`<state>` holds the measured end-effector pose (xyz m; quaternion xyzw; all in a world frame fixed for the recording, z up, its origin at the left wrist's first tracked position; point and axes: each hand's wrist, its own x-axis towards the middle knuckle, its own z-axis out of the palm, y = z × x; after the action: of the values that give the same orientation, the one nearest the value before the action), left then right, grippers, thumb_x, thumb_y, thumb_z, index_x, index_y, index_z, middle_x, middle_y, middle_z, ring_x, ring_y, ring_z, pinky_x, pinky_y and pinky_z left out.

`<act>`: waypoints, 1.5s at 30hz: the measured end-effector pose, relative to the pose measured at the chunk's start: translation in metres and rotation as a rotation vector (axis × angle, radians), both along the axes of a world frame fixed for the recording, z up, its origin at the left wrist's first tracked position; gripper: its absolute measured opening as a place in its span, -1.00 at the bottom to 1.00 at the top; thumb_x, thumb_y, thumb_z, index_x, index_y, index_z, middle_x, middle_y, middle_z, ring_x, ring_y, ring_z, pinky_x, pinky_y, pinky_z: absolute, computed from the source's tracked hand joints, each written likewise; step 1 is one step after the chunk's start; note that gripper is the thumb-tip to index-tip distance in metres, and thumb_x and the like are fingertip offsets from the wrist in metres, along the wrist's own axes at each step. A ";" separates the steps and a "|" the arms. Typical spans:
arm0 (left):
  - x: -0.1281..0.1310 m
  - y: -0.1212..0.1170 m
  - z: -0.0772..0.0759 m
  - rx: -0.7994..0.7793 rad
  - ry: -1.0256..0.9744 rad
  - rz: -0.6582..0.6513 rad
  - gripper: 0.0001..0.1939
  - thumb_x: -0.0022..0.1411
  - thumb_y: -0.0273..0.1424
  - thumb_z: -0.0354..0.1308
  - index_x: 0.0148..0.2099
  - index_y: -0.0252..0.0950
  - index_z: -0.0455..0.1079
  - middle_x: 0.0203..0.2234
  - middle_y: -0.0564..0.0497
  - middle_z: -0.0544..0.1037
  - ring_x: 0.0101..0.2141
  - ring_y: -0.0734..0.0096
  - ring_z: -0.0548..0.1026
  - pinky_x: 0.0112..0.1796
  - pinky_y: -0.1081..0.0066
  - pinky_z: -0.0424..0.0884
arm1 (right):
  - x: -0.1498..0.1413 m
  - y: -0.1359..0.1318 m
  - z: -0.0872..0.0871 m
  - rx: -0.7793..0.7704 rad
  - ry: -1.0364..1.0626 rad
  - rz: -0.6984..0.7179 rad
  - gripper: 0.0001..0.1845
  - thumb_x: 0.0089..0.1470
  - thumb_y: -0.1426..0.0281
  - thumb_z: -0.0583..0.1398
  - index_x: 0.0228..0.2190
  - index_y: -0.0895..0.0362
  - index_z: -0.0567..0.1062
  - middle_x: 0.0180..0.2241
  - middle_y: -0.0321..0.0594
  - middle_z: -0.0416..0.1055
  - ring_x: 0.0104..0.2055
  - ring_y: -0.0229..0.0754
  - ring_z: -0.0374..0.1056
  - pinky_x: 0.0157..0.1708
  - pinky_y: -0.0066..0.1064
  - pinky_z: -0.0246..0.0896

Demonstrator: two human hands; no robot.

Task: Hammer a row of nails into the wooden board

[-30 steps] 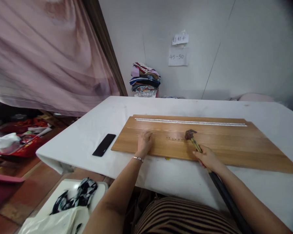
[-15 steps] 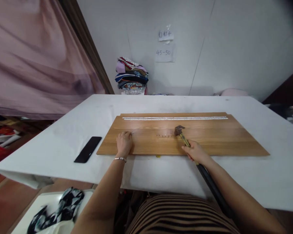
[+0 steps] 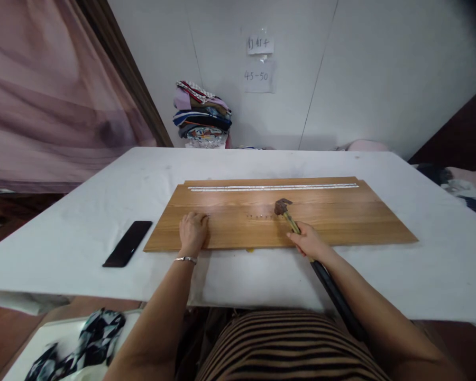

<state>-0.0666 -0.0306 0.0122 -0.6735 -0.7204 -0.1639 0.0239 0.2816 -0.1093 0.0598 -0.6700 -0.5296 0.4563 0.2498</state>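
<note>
My right hand [image 3: 308,241] is closed round the handle of a claw hammer [image 3: 283,207], whose rusty head is over the middle of a wooden board [image 3: 341,217]. The hammer's black grip runs back under my right forearm. On the left part of the board rests my left hand [image 3: 193,233], with a thin nail [image 3: 208,215] pinched at the fingertips. Between my hands, a short row of several small nails [image 3: 261,216] stands in the board, left of the hammer head. Two white strips [image 3: 273,188] lie along the board's far side.
The board lies on a white-covered table [image 3: 241,280]. Left of it is a black phone [image 3: 129,243]. Folded clothes [image 3: 202,116] are stacked at the far edge by the wall. A patterned cloth [image 3: 99,333] lies on a white surface at lower left.
The view has shifted slightly, so the table and board sit further left and a little higher. Both hands keep their holds, with little visible movement over the board.
</note>
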 end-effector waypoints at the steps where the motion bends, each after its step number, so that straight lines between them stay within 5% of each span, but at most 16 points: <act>1: 0.000 0.000 0.000 -0.001 0.006 -0.001 -0.65 0.34 -0.32 -0.02 -0.15 -0.26 0.61 -0.22 -0.18 0.57 -0.12 0.07 0.47 -0.07 0.18 0.36 | -0.001 0.000 0.001 -0.006 -0.004 0.006 -0.90 0.18 0.47 0.12 -0.36 0.07 0.27 -0.84 -0.55 0.13 -0.79 -0.33 0.06 -0.74 -0.55 -0.07; 19: 0.006 -0.001 0.004 -0.008 0.090 0.006 -0.69 0.35 -0.39 -0.06 -0.26 -0.29 0.51 -0.22 -0.20 0.58 -0.14 0.09 0.48 -0.15 0.21 0.32 | -0.001 0.002 -0.002 -0.012 0.000 0.000 -0.87 0.17 0.44 0.11 -0.39 0.04 0.22 -0.83 -0.54 0.14 -0.79 -0.31 0.06 -0.73 -0.52 -0.06; 33: -0.003 0.002 -0.010 0.156 0.011 -0.110 -0.67 0.37 -0.36 -0.09 -0.11 -0.31 0.51 -0.22 -0.21 0.59 -0.16 0.08 0.49 -0.10 0.18 0.35 | 0.001 0.000 0.000 -0.001 0.028 -0.014 -0.91 0.12 0.41 0.10 -0.38 0.04 0.22 -0.83 -0.55 0.13 -0.80 -0.31 0.04 -0.75 -0.53 -0.08; 45: 0.000 -0.007 -0.002 0.098 -0.292 0.096 -0.74 0.32 -0.33 -0.01 -0.16 -0.25 0.50 -0.24 -0.13 0.63 -0.16 0.18 0.55 -0.19 0.31 0.40 | 0.004 0.000 -0.015 0.017 0.025 0.017 -0.89 0.08 0.36 0.10 -0.42 0.03 0.20 -0.84 -0.53 0.14 -0.81 -0.31 0.05 -0.75 -0.52 -0.08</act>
<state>-0.0668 -0.0378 0.0104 -0.6055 -0.7386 -0.2937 -0.0404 0.2859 -0.1095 0.0444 -0.6576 -0.5359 0.4622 0.2582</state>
